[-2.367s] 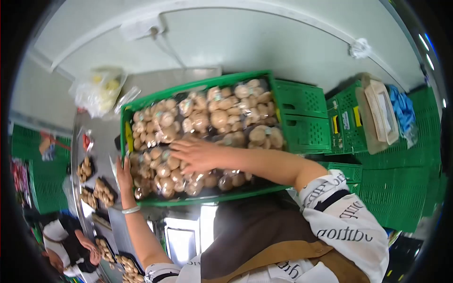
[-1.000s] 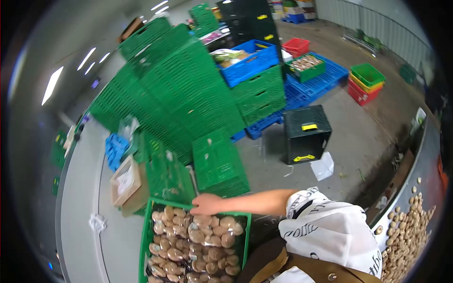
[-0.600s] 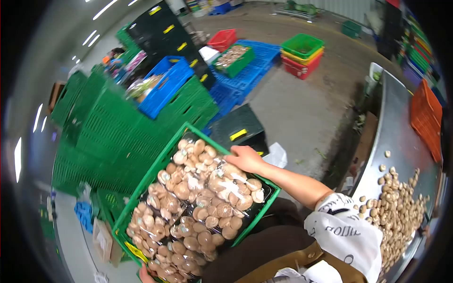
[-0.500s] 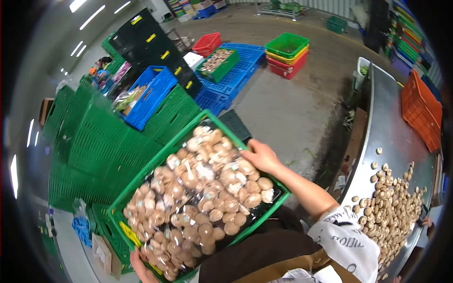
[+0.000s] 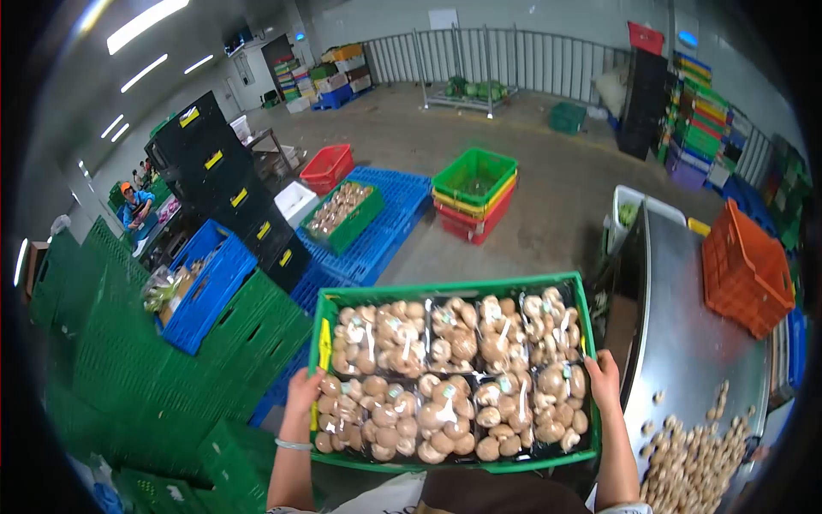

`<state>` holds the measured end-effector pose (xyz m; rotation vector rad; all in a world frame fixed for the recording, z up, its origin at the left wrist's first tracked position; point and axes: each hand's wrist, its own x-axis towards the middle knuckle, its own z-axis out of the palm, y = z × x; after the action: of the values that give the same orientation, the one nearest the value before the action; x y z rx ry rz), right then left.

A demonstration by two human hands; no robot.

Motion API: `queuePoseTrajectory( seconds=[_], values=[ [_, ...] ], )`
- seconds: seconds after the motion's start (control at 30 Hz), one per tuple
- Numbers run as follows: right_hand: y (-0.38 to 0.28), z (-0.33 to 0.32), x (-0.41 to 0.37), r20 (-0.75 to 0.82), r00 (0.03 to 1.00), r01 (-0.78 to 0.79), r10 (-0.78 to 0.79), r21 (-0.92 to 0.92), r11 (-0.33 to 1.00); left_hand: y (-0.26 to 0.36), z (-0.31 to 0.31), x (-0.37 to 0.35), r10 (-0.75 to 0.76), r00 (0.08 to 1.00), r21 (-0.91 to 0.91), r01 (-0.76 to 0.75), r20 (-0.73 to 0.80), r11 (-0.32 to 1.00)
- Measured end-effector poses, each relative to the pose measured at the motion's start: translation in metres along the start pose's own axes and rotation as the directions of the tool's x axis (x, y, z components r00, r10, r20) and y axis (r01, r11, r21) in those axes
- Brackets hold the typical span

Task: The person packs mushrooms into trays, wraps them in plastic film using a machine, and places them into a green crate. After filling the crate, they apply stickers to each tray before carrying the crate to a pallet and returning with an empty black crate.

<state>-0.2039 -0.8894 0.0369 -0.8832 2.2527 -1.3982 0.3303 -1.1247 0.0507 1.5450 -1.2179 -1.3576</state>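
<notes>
A green crate (image 5: 449,287) of wrapped packs of brown mushrooms (image 5: 445,420) is held level in front of my body. My left hand (image 5: 304,394) grips its left end wall, and my right hand (image 5: 603,377) grips the right end wall. The packs lie in two rows, their clear film shining. Some fingertips of both hands are hidden by the crate's walls. To the right, loose mushrooms (image 5: 698,463) lie on a metal table (image 5: 685,343).
Beyond the crate, a blue pallet (image 5: 398,193) bears another green mushroom crate (image 5: 372,210). Stacked baskets (image 5: 475,193) stand beside it. Green crates (image 5: 128,343), a blue crate (image 5: 210,287) and black crates (image 5: 205,154) rise at left. An orange crate (image 5: 745,270) sits on the table. A person (image 5: 137,206) is far left.
The crate in my hands has gone from slanted to straight across my front. My view has turned and lifted, showing more of the far wall and floor.
</notes>
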Motion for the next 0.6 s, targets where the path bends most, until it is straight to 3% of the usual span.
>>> queuePoseTrajectory(
  seconds=[0.03,0.07,0.2,0.33,0.37,0.47,0.6],
  values=[
    [-0.009,-0.005,0.009,-0.015,1.0,-0.022,0.022,-0.048,0.999,0.0,0.014,0.015,-0.027,0.998,-0.021,0.029,0.054,0.999],
    [-0.016,-0.01,0.024,-0.016,1.0,0.021,-0.021,0.007,1.0,0.001,0.03,0.034,-0.014,0.997,-0.03,0.017,0.074,0.999],
    [-0.024,-0.02,0.095,-0.044,0.998,-0.04,0.043,0.066,0.997,0.061,0.101,0.096,-0.101,0.981,-0.043,0.11,0.165,0.993],
    [-0.03,-0.003,0.118,-0.113,0.987,-0.096,0.11,0.122,0.988,0.121,0.136,0.148,-0.031,0.984,0.011,0.03,0.175,0.999],
    [-0.022,0.009,0.128,-0.125,0.986,-0.083,0.111,0.209,0.974,0.101,0.127,0.187,-0.028,0.978,0.109,0.006,0.206,0.994],
    [0.002,0.046,0.21,-0.122,0.989,-0.062,0.084,0.178,0.982,0.122,0.161,0.256,0.032,0.988,0.155,-0.056,0.15,0.986],
    [-0.04,0.105,0.331,-0.009,0.998,-0.054,0.058,0.222,0.974,0.153,0.186,0.31,0.022,0.999,0.059,-0.025,0.046,0.998]
  ],
)
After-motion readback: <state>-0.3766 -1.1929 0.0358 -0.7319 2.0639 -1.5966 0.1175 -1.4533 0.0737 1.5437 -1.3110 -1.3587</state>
